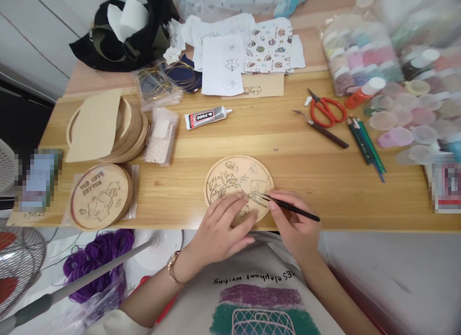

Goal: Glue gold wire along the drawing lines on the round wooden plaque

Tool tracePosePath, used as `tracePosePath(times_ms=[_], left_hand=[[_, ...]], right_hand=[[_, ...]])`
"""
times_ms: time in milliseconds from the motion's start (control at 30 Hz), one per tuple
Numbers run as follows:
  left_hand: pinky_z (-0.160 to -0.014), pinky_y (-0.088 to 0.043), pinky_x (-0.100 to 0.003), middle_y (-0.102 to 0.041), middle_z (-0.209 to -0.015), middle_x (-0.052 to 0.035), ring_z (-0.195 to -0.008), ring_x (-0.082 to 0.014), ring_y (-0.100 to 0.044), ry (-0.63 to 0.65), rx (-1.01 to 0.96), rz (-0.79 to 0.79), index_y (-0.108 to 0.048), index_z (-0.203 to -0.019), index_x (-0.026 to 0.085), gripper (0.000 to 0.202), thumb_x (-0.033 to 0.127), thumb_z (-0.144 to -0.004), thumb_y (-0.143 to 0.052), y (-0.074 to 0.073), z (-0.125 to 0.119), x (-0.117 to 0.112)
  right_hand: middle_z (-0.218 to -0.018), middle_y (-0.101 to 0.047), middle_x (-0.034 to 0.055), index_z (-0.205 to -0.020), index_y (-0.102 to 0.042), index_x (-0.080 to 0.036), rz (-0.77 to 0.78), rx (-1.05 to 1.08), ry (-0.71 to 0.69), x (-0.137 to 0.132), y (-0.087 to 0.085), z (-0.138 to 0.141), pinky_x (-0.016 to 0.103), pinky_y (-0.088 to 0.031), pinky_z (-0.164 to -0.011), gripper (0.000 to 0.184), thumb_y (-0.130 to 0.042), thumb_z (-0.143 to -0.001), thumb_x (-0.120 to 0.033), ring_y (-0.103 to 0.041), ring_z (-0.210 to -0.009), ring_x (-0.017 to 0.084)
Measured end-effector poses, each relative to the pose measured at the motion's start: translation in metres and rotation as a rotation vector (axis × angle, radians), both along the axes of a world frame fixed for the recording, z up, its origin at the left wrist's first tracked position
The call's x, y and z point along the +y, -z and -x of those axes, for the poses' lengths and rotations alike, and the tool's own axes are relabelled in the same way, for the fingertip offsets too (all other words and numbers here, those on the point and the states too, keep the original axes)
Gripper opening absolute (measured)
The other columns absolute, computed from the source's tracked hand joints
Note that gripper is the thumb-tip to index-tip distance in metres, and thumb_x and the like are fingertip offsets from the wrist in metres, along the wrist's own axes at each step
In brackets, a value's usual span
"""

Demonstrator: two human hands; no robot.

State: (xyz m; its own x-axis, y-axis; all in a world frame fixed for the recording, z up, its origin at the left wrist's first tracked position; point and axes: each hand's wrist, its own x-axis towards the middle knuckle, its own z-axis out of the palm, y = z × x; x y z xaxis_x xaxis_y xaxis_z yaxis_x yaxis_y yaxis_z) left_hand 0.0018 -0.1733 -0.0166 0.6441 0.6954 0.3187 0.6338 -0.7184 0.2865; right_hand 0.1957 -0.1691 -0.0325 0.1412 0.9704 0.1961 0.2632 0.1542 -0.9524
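Wooden disc (230,181) matt, smooth; tabletop (324,181) varnished wood, faint gloss; scissors (326,109) red plastic handles, metal blades.

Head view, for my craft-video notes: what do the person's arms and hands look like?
The left hand and right hand are bare and ungloved, with short nails. A rose-gold wristwatch circles the left wrist. A pale short sleeve shows on the left arm.

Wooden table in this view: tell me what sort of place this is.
Likely a craft workspace: the wooden table holds a wooden disc with a line drawing on it, a glue tube and red scissors.
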Motion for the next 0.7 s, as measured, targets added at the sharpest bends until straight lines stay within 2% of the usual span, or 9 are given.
tracePosePath(times_ms=[333,700], left_hand=[[-0.099,-0.040,-0.046,-0.051,-0.131,-0.0184,-0.126,-0.0317,-0.044,-0.029,0.115,-0.091,-0.059,-0.117,0.021,0.041,0.050,-0.096,-0.039,0.005,-0.010,-0.003],[-0.101,-0.036,-0.043,-0.055,-0.129,-0.0148,-0.125,-0.0305,-0.045,-0.058,0.151,-0.131,-0.055,-0.127,0.020,0.049,0.052,-0.097,-0.033,0.008,-0.012,-0.005]], right_hand=[[-0.097,-0.070,0.0038,-0.097,-0.068,-0.026,-0.007,0.013,-0.022,0.000,0.000,0.000,0.035,-0.056,-0.081,0.019,-0.064,-0.083,-0.015,-0.066,-0.093,0.019],[-0.098,-0.070,0.0036,-0.098,-0.069,-0.026,-0.002,0.032,-0.025,-0.002,0.001,0.000,0.035,-0.055,-0.082,0.020,-0.064,-0.083,-0.014,-0.065,-0.094,0.019]])
